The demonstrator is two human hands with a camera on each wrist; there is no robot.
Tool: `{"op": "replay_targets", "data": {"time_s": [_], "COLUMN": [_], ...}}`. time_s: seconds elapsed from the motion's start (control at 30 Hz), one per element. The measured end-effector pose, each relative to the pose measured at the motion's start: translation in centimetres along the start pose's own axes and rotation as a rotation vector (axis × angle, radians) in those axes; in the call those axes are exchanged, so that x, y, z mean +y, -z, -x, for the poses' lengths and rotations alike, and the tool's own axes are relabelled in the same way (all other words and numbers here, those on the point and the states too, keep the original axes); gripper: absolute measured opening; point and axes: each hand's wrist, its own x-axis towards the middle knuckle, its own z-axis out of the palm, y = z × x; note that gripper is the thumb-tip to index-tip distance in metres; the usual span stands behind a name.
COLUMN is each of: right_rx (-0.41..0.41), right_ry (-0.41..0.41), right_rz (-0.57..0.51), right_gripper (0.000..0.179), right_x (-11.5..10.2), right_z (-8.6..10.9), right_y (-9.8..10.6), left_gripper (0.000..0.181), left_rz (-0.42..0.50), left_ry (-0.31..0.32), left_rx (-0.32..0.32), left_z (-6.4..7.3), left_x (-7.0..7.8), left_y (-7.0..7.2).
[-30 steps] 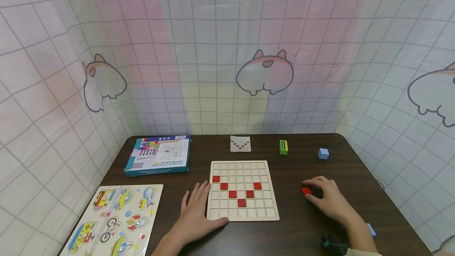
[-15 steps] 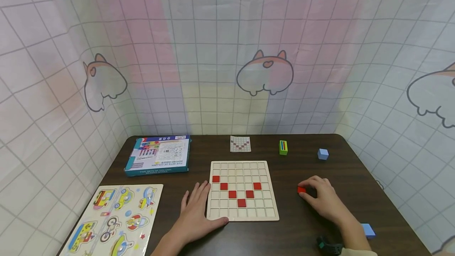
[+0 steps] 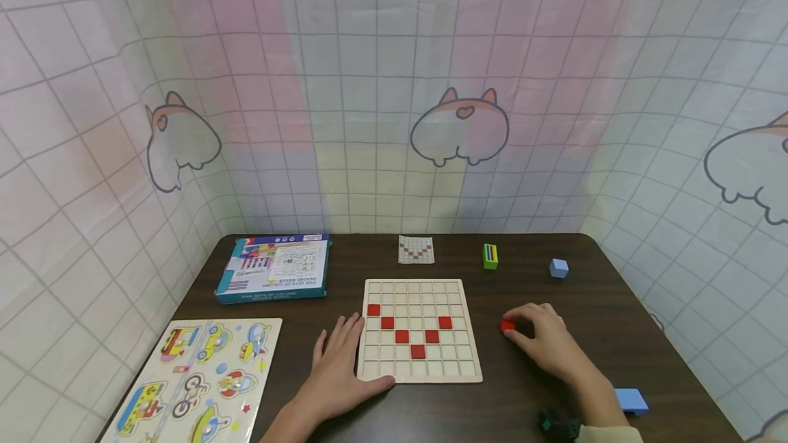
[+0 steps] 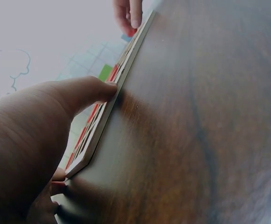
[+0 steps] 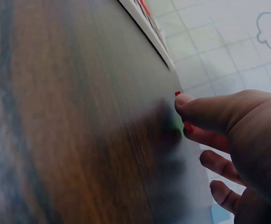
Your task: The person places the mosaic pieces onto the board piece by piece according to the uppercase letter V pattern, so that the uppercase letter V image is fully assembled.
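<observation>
A cream grid board point(image 3: 421, 296) lies mid-table, with several red squares point(image 3: 402, 337) set in it as slanting lines that form an uneven V. My left hand point(image 3: 340, 369) rests at its lower left corner, fingers spread along the left side. In the left wrist view, the left thumb point(image 4: 91, 93) presses on the board's edge. To the right of the board, my right hand point(image 3: 544, 344) pinches a small red square piece point(image 3: 507, 325) between thumb and index finger. The right wrist view shows the red piece point(image 5: 188, 127) mostly hidden behind the thumb.
Behind the board lies a small pattern card point(image 3: 416, 249). A green striped block point(image 3: 490, 256) and a blue cube point(image 3: 559, 268) stand back right; a blue block point(image 3: 631, 401) is near the right forearm. At left are a teal box point(image 3: 273, 269) and a picture puzzle point(image 3: 203, 374).
My right hand has moved left toward the board with the red piece pinched in it, uncovering more of the blue block. The left hand has stayed on the board's corner.
</observation>
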Motion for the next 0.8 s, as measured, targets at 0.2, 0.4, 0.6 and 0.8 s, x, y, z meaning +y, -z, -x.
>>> {"op": "replay_targets", "data": {"time_s": [0.2, 0.4, 0.6, 0.8], "right_rx": [-0.007, -0.004, 0.004, -0.010], "right_ry": [0.015, 0.037, 0.054, 0.041], "right_rz": [-0.004, -0.038, -0.049, -0.068], "right_gripper": [0.020, 0.021, 0.024, 0.025], "right_x": [-0.7, -1.4, -2.0, -2.7], "right_z": [-0.9, -1.9, -2.9, -3.5], "right_y": [-0.4, -0.9, -1.6, -2.3], "left_gripper": [0.132, 0.133, 0.132, 0.132], "left_rz": [0.000, 0.000, -0.007, -0.004], "left_ry": [0.001, 0.000, 0.002, 0.001], "left_rx": [-0.002, -0.003, -0.002, -0.004], "left_z": [0.0, -0.1, -0.1, 0.0], "left_x": [-0.1, -0.1, -0.1, 0.0], "left_y": [0.0, 0.0, -0.1, 0.0]}}
